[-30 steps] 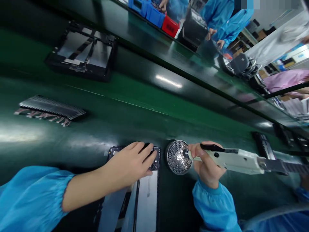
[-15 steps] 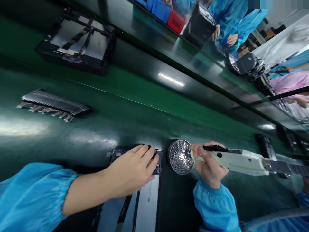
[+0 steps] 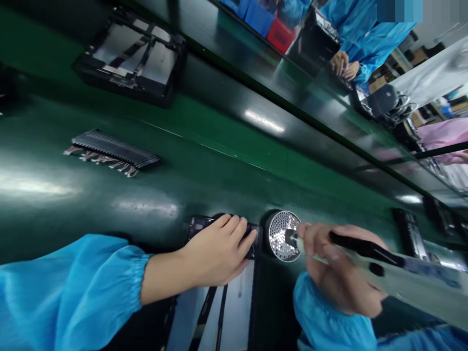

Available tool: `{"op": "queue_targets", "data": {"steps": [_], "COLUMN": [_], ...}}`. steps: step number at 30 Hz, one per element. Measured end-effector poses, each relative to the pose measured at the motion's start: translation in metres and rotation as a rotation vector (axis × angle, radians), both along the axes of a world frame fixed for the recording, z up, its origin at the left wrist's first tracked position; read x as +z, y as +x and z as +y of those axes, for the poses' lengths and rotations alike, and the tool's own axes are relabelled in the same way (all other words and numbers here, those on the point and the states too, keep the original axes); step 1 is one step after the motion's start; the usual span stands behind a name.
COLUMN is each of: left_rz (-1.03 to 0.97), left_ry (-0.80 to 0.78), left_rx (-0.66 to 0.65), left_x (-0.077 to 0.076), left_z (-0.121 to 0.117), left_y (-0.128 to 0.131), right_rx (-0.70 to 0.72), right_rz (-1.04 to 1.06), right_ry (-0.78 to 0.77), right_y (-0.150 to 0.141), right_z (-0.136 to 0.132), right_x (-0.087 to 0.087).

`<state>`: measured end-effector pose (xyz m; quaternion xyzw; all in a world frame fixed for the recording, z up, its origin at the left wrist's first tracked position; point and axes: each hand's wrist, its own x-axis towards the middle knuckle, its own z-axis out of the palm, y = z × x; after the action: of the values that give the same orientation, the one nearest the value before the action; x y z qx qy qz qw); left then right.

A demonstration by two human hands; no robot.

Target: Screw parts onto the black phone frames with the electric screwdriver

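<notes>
head view, and here we go: your left hand [image 3: 215,253] sits on a dark phone-sized frame [image 3: 199,224], fingers spread and pressing flat, not gripping, with a white-backed panel [image 3: 234,312] lying just below it on the green belt [image 3: 153,204]. your right hand [image 3: 340,273] has its fingers wrapped round a cream electric screwdriver [image 3: 402,278], its tip at a round perforated screw dish [image 3: 281,236] right beside the frame. how much is done on this frame i can't tell, because your palm hides it. the count: one frame under your hand, one dish with too many screws to count, one driver, one bundle of ribbon-tailed strips [image 3: 115,151], one black tray of panels [image 3: 129,58], and a co-worker's two hands [image 3: 343,66] across the bench.
</notes>
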<state>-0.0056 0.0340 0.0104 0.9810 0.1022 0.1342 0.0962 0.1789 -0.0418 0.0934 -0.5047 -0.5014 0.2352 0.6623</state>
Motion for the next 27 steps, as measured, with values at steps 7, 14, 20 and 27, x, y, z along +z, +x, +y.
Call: {"op": "queue_targets", "data": {"steps": [7,14,20,27], "left_rz": [-0.019,-0.016,-0.036,-0.040], "left_ry": [-0.010,-0.020,-0.017,-0.004], "left_rx": [-0.007,0.001,0.003,-0.011], "left_x": [-0.001,-0.001,-0.002,-0.002], "left_z": [-0.001,-0.002,-0.002,-0.001], "left_y": [0.002,0.003,0.003,0.003], "right_rx": [0.060,0.088,0.072,0.055], "right_rz": [0.025,0.010,0.003,0.022], "right_ry": [-0.100,-0.104,-0.128,-0.114], "right_y": [-0.020,-0.019,-0.020,-0.023], "right_z": [0.009,0.011,0.012,0.016], "right_x": [-0.022,-0.021,-0.024,-0.024]}}
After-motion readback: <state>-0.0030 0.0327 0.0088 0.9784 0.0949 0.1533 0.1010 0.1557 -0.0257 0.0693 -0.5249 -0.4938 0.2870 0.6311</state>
